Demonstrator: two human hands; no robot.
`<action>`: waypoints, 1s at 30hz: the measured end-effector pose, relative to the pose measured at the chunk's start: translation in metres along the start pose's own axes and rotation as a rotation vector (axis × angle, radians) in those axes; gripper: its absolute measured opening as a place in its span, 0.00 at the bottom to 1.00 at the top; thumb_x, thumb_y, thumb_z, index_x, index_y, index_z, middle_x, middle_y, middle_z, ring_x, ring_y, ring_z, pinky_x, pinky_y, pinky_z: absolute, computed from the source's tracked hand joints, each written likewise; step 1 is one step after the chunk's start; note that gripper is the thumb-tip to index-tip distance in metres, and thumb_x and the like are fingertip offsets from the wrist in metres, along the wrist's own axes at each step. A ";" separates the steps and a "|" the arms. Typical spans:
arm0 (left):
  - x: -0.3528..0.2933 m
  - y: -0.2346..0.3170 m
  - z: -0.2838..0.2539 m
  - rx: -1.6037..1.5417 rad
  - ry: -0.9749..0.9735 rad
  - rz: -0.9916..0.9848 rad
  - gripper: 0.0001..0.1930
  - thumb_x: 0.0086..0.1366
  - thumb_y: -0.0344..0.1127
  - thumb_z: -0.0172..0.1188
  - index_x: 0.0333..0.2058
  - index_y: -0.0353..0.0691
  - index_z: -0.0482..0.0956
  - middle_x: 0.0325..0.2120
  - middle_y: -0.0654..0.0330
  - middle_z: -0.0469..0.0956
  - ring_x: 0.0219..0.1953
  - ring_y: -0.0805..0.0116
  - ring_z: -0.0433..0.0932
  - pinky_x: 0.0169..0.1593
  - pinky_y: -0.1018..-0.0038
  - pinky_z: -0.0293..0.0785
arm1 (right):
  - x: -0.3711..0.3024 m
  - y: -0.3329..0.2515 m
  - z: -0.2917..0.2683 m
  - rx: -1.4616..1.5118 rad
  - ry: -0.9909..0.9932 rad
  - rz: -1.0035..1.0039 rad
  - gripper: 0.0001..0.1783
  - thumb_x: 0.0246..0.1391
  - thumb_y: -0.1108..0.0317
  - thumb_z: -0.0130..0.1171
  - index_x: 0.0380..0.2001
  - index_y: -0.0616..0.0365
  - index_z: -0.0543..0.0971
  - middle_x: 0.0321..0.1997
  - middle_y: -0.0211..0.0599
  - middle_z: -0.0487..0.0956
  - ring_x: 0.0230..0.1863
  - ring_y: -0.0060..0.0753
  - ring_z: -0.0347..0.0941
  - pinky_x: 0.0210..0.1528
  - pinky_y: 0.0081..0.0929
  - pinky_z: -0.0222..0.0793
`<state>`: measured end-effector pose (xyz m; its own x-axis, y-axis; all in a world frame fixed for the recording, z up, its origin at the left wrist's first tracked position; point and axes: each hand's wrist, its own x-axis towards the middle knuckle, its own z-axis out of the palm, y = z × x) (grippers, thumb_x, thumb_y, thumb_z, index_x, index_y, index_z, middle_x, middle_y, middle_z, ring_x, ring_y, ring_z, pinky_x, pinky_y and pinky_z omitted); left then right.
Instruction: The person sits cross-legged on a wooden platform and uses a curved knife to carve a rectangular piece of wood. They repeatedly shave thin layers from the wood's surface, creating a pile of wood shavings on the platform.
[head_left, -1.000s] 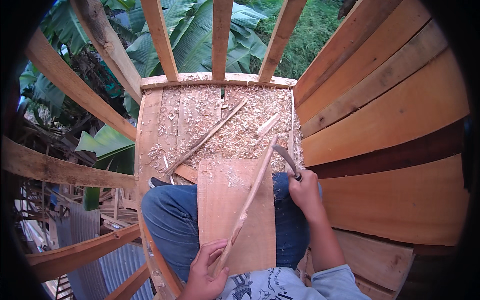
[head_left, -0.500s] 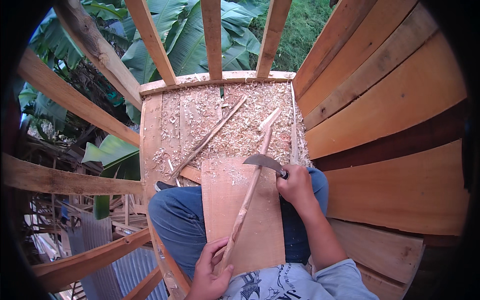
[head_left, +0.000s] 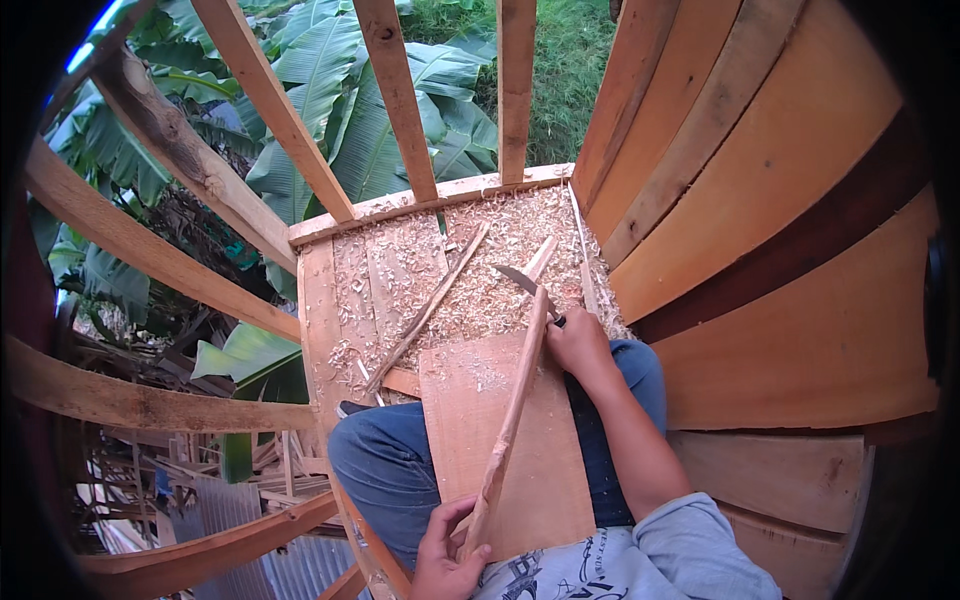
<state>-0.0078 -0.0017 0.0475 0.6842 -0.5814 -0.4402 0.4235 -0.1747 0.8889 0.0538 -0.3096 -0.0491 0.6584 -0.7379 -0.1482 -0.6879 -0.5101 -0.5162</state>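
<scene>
My left hand (head_left: 453,553) is closed around the near end of a long, partly shaved stick (head_left: 508,425), low at the front of my shirt. The stick slants up and away over a flat board (head_left: 540,475) that lies across my thighs. In my right hand (head_left: 580,343) is the dark handle of a knife with a curved blade (head_left: 517,279). That hand is beside the stick's far end, right of it. The blade points up and left beyond the stick's tip, and part of the knife near the handle is hidden behind the stick.
Wood shavings (head_left: 500,230) cover much of the plank floor (head_left: 320,290). Another thin stick (head_left: 430,305) lies on them, left of the board. Slatted wooden rails (head_left: 160,255) stand at the left and far side, and a plank wall (head_left: 770,340) closes in on the right. Banana leaves (head_left: 350,140) hang outside.
The knife has moved from across the stick's middle to beyond its far end, its blade tilting further up. The far end of the stick looks raised. The whole view has rotated slightly.
</scene>
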 end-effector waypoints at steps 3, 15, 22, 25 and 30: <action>0.004 -0.007 -0.008 -0.001 0.042 0.071 0.29 0.55 0.30 0.61 0.56 0.35 0.63 0.50 0.55 0.69 0.56 0.65 0.66 0.61 0.70 0.59 | -0.022 -0.005 -0.009 0.248 -0.079 0.081 0.16 0.50 0.63 0.55 0.25 0.70 0.79 0.22 0.57 0.77 0.31 0.58 0.77 0.37 0.46 0.71; 0.010 -0.007 -0.009 -0.045 0.077 0.069 0.33 0.49 0.23 0.63 0.54 0.34 0.60 0.52 0.53 0.67 0.57 0.63 0.66 0.61 0.68 0.59 | -0.094 0.000 -0.003 0.133 -0.153 -0.364 0.10 0.45 0.64 0.56 0.23 0.59 0.80 0.20 0.50 0.77 0.25 0.52 0.77 0.32 0.44 0.74; 0.005 0.005 -0.011 0.018 0.088 0.051 0.29 0.56 0.24 0.55 0.58 0.37 0.60 0.52 0.55 0.67 0.57 0.65 0.66 0.61 0.69 0.59 | -0.043 -0.009 0.012 0.142 -0.140 -0.225 0.13 0.45 0.64 0.56 0.26 0.63 0.82 0.23 0.57 0.77 0.29 0.57 0.77 0.35 0.44 0.73; 0.005 0.003 -0.007 0.024 0.040 0.027 0.29 0.57 0.24 0.55 0.58 0.37 0.60 0.52 0.55 0.67 0.57 0.65 0.66 0.61 0.69 0.59 | -0.003 0.010 0.009 0.276 -0.018 0.034 0.15 0.47 0.64 0.55 0.25 0.68 0.80 0.23 0.62 0.76 0.31 0.60 0.76 0.35 0.44 0.72; 0.011 -0.012 -0.017 0.023 0.047 0.071 0.33 0.50 0.23 0.63 0.55 0.34 0.60 0.52 0.53 0.66 0.57 0.64 0.66 0.61 0.68 0.59 | -0.031 -0.006 -0.009 0.300 -0.090 -0.066 0.13 0.46 0.66 0.56 0.23 0.69 0.78 0.21 0.58 0.76 0.29 0.58 0.76 0.32 0.43 0.70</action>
<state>0.0042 0.0073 0.0297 0.7394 -0.5551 -0.3810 0.3596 -0.1527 0.9205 0.0347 -0.2879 -0.0345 0.7320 -0.6589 -0.1732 -0.5312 -0.3928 -0.7507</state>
